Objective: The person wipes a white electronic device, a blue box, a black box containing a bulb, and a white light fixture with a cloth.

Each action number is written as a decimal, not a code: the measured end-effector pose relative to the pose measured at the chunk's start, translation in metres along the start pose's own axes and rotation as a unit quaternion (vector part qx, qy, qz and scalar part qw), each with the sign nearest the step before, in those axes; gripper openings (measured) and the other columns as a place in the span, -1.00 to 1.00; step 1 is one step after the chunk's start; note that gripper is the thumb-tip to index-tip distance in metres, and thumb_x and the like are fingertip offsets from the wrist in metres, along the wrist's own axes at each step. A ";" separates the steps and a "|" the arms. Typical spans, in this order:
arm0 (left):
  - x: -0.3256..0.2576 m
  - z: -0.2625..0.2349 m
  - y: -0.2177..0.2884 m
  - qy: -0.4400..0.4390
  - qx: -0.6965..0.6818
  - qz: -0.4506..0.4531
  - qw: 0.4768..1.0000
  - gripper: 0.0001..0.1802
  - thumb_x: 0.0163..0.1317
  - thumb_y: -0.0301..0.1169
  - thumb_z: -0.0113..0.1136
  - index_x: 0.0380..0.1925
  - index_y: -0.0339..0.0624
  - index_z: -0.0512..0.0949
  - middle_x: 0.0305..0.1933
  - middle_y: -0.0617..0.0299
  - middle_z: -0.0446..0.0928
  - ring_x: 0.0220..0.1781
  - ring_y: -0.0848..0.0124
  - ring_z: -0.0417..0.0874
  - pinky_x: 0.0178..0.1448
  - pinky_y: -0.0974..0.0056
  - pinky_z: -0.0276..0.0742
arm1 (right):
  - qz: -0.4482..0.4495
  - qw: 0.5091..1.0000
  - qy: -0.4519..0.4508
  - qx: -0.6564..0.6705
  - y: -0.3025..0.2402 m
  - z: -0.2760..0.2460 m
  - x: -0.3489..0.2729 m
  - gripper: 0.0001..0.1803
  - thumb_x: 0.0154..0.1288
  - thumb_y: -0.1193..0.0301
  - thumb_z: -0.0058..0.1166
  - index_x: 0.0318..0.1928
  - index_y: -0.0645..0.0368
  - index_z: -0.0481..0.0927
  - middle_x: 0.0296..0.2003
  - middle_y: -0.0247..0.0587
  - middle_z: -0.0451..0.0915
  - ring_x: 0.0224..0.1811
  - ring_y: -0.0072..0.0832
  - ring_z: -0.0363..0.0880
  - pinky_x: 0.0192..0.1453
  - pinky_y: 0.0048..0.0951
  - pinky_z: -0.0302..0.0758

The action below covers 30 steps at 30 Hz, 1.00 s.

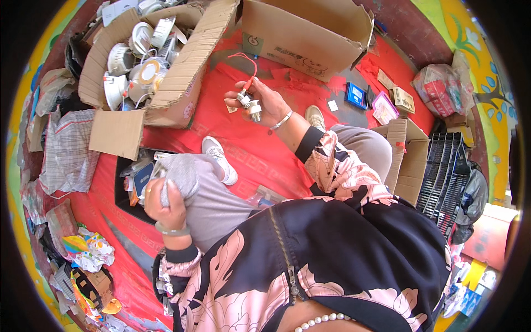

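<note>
My right hand [269, 105] is raised over the red floor cloth, its fingers closed around small silvery threaded metal parts [250, 105] with white collars. A thin red wire [255, 69] curls up from them; the palm hides part of the pieces. Near my left knee, my left hand [166, 202] is closed on a bunched grey cloth [180, 176] that lies over the leg. Just beyond that hand sits a dark box [123, 191] with small packages in it. To the upper left stands a cardboard box [191, 72] filled with round white lamp fittings [149, 73].
An open cardboard box [298, 41] stands ahead. On the right are a blue flat case [355, 96], a pink-edged card [384, 108], another carton [412, 166] and black plastic crates [441, 182]. A checked bag [69, 149] and crumpled wrappers [88, 249] line the left side.
</note>
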State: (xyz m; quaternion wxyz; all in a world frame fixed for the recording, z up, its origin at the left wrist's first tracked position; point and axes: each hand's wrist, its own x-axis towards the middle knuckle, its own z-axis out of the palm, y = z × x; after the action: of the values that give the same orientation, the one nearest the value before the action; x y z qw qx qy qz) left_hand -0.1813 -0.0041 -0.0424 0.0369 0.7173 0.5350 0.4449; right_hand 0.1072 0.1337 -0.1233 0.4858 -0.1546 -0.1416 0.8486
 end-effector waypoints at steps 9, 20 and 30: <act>-0.002 0.007 0.019 0.055 -0.211 -0.035 0.975 -0.88 -0.03 -0.53 0.14 -0.49 -0.37 0.47 -0.12 -0.04 0.45 -0.11 0.19 0.50 0.01 0.27 0.39 | -0.027 0.996 -0.021 0.077 0.038 0.102 -0.025 -0.63 0.45 0.16 -0.29 -0.24 0.21 0.43 -0.06 0.04 0.46 0.10 -0.06 0.43 0.11 0.04 0.48; -0.012 -0.049 0.024 0.128 -0.401 -0.287 0.860 -0.72 0.24 -0.41 0.17 -0.10 -0.31 0.42 -0.19 0.27 0.50 -0.20 0.58 0.46 -0.11 0.46 0.38 | 0.068 0.994 -0.088 0.005 0.165 0.219 0.013 -0.60 0.43 0.11 -0.26 -0.10 0.21 0.43 0.05 0.13 0.46 0.22 -0.09 0.34 0.32 -0.09 0.25; -0.089 -0.124 -0.011 0.183 -0.414 -0.343 0.823 -0.71 0.27 -0.46 0.08 -0.01 -0.24 0.39 -0.02 0.11 0.51 -0.25 0.50 0.54 -0.15 0.40 0.50 | 0.252 0.961 -0.112 -0.004 0.222 0.248 0.034 -0.31 0.45 -0.03 -0.52 0.20 0.38 0.20 0.23 0.18 0.21 0.30 -0.08 0.19 0.39 -0.07 0.15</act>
State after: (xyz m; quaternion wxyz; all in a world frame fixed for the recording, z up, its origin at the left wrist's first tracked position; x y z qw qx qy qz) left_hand -0.2764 -0.1230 -0.0263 0.3825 0.3101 0.5091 0.7059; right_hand -0.1816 0.0323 0.0115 0.2368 -0.0911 -0.1545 0.9549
